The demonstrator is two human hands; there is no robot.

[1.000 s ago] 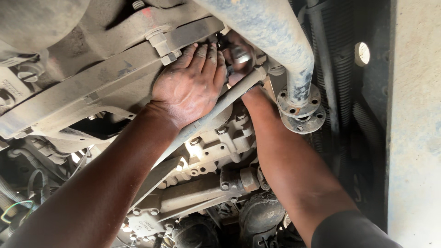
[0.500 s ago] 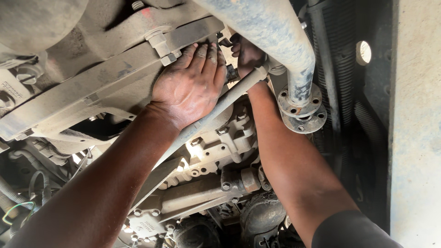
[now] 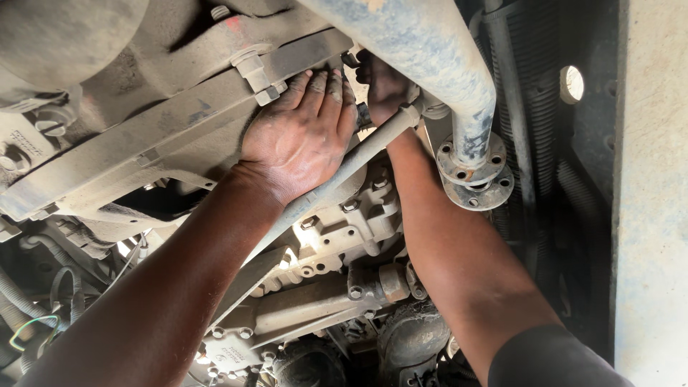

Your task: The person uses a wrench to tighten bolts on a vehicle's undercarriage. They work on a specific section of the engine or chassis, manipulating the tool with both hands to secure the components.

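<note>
I am looking up at the underside of a vehicle. My left hand [image 3: 301,136] lies flat against a dusty grey crossmember [image 3: 143,154], fingers stretched out, just right of a large bolt [image 3: 256,72]. It holds nothing. My right hand [image 3: 383,86] reaches up into the gap behind a thick blue-grey pipe [image 3: 430,43]. Its fingers are curled and mostly hidden, so I cannot tell what they touch. A slim grey rod [image 3: 344,168] runs diagonally across below both hands and over my left wrist.
The pipe ends in a round bolted flange [image 3: 474,175] beside my right forearm. A ribbed gearbox casing [image 3: 344,229] with several bolts sits below the rod. Hoses and wires [image 3: 29,315] hang at the lower left. A pale frame rail [image 3: 652,215] runs down the right.
My right hand has pushed further up behind the pipe, and the shiny part seen near its fingers earlier is now hidden. My left hand has stayed on the crossmember.
</note>
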